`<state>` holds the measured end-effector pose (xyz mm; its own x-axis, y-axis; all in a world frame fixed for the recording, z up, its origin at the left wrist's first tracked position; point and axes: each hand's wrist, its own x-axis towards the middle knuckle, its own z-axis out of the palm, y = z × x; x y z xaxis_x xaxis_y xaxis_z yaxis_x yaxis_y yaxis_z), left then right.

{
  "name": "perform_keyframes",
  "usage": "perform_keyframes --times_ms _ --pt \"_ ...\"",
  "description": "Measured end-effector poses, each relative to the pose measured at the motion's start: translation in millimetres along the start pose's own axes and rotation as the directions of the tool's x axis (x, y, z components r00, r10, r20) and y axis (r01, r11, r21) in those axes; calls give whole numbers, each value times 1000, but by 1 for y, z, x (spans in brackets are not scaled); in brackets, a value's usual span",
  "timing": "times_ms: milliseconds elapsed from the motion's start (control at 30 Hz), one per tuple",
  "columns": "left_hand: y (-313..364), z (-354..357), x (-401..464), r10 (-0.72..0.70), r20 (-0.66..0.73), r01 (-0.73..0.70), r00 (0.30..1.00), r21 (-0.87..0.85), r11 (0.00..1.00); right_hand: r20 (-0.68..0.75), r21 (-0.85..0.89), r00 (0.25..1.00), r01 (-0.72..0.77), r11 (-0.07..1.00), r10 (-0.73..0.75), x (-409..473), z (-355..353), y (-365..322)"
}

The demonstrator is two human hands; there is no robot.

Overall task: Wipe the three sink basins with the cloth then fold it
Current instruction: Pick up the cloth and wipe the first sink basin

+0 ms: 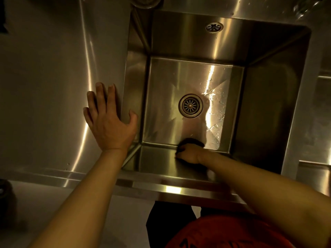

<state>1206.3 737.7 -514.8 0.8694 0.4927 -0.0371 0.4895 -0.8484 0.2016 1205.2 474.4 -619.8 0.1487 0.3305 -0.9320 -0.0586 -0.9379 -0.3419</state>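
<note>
A deep stainless steel sink basin (268, 108) fills the middle of the view, with a round drain (191, 105) in its floor and water drops to the drain's right. Deep in the basin, my right hand (188, 153) grips a dark bunched cloth (192, 141) against the near wall where it meets the floor. My left hand (109, 120) lies flat on the steel counter (53, 86) at the basin's left rim, fingers straight and thumb hooked over the edge.
An overflow grille (214, 27) sits high on the far basin wall. Part of another basin (324, 97) shows at the right edge. A dark round object (6, 192) sits low at the left, beyond the counter's front edge.
</note>
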Motion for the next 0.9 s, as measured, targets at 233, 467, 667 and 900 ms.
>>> perform_keyframes --times_ms 233,467,667,900 --pt "0 3 0 -5 -23 6 1000 31 999 -1 153 957 286 946 -289 -11 18 -101" --pt "0 3 -1 -4 -19 4 1000 24 1000 -43 98 919 395 914 -392 -65 7 -91" --pt "2 1 -1 -10 -18 10 1000 22 1000 -224 -121 858 445 887 -461 -121 7 -60" --pt "2 0 -2 0 -21 0 1000 -7 1000 -327 -315 807 397 862 -491 -131 12 -50"
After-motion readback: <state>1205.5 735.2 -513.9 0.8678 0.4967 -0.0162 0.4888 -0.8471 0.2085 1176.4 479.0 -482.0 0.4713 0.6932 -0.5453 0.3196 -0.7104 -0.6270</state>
